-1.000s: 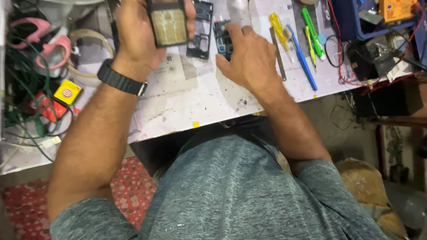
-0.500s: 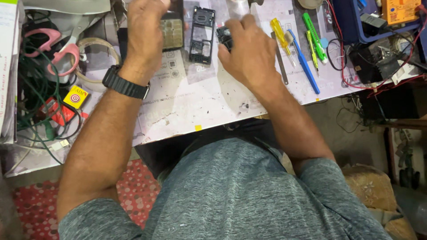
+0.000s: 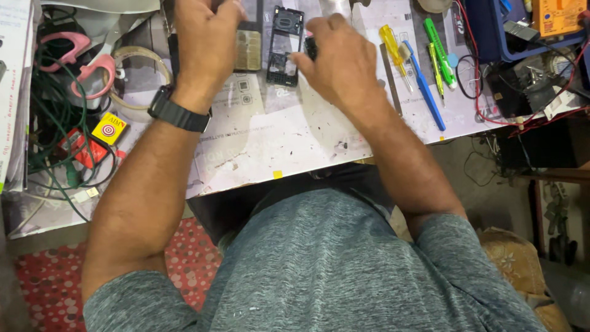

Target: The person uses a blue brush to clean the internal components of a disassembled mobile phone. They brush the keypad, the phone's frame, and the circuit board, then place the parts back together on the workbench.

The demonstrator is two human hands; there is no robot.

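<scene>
Two hands, left hand gripping ribbed keypad panel, right hand beside

A small phone-repair workbench is showing here: a scuffed white work mat is lying across the middle of the frame, with an opened phone frame and a keypad part sitting at top centre. Screwdrivers in yellow, blue and green are lying in a row at upper right, beside an orange multimeter trailing red leads. Tangled green wires, pink-handled scissors and a tape roll are crowding the upper left.
</scene>
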